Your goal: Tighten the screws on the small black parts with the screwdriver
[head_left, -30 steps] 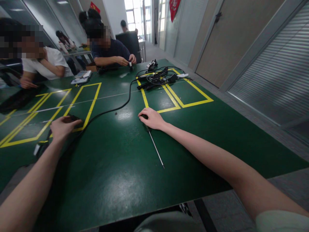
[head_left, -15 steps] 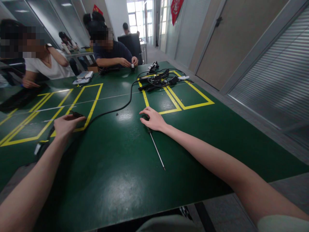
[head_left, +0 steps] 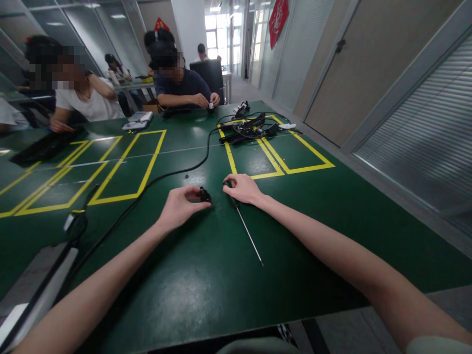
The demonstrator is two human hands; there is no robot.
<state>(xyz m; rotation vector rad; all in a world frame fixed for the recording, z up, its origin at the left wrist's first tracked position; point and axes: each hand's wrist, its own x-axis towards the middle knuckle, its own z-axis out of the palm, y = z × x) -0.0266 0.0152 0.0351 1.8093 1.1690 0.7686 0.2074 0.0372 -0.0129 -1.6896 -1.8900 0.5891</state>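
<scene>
My left hand rests on the green table near the middle, its fingers pinched on a small black part. A hand's width to the right, my right hand is curled over the black handle of a long thin screwdriver, whose metal shaft runs back toward me on the tabletop. The two hands are apart, with the black part between them.
A black cable crosses the table from the left edge to a heap of black cables and devices in a yellow-taped box. Two people sit at the far side, one handling a small object. A grey strip lies at the near left.
My left hand has come from the yellow-taped box at the left to the table's middle, carrying the small black part. My right hand stays on the screwdriver handle.
</scene>
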